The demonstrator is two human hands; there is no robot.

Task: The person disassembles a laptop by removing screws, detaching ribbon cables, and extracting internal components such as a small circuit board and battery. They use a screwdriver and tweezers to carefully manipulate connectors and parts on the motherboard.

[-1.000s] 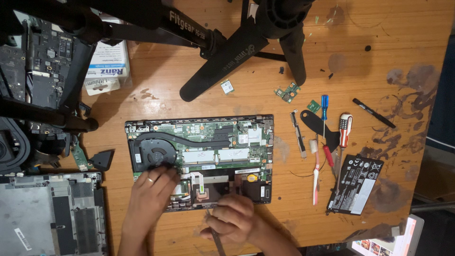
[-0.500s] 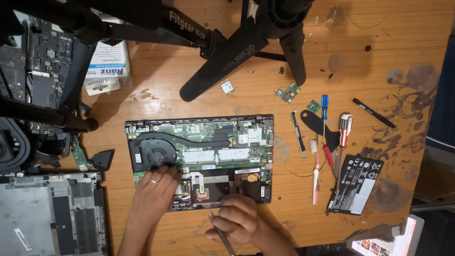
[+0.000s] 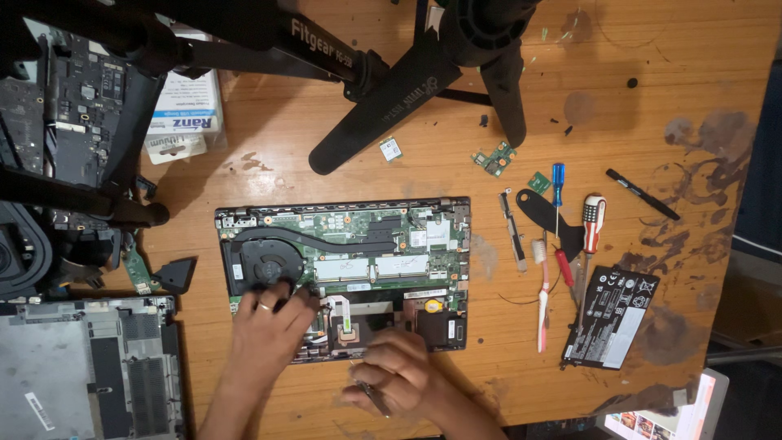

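The right hand (image 3: 399,371) is nearest to the camera, at the front edge of the opened laptop (image 3: 342,273). Its fingers are curled together and pinch a thin metal tool (image 3: 373,398), maybe tweezers, which points down toward the person. Compared with a second ago, this hand has drawn back a little from the board and the tool now lies lower, over the bare tabletop (image 3: 269,175).

The left hand (image 3: 267,330) has almost not moved: it rests flat on the left front part of the laptop, fingers spread a little and pressing just below the round fan (image 3: 265,265). It wears a ring. So the laptop is held steady while the tool is away from the parts.

To the left lies a grey bottom cover (image 3: 90,371). To the right, a toothbrush (image 3: 542,293), a red-handled screwdriver (image 3: 592,228), a blue screwdriver (image 3: 558,183) and a black flat battery (image 3: 612,314) lie apart. Farther back stand the black tripod legs (image 3: 407,90).
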